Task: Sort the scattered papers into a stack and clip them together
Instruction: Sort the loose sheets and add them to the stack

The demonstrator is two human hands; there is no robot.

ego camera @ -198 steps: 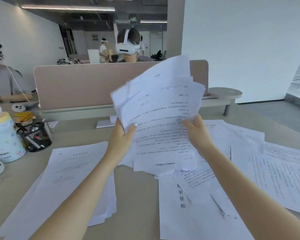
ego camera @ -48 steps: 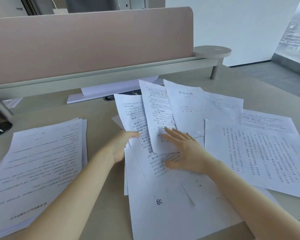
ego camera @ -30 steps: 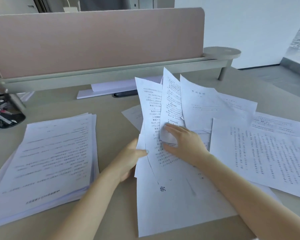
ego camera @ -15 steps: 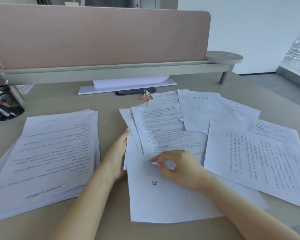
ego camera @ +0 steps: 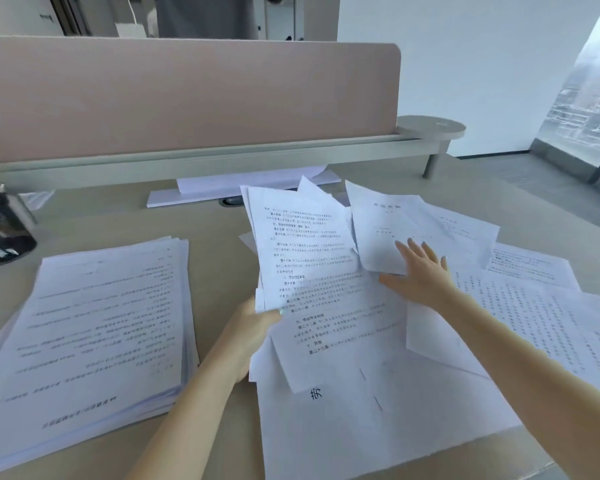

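On the desk [ego camera: 208,220], left hand [ego camera: 246,336] pinches a sheaf of sheets [ego camera: 302,258] by its near-left edge, right hand [ego camera: 421,275] flat and spread on loose papers [ego camera: 534,317] further right; finished stack [ego camera: 90,323] lies left, nearer the left hand.

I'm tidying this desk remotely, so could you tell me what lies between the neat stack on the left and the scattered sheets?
In the head view, only bare desk and the left hand.

papers [ego camera: 326,271]: matt white paper, printed
table [ego camera: 208,223]: smooth matt beige
screen [ego camera: 187,98]: pink cloth behind table
cup [ego camera: 4,233]: black mesh
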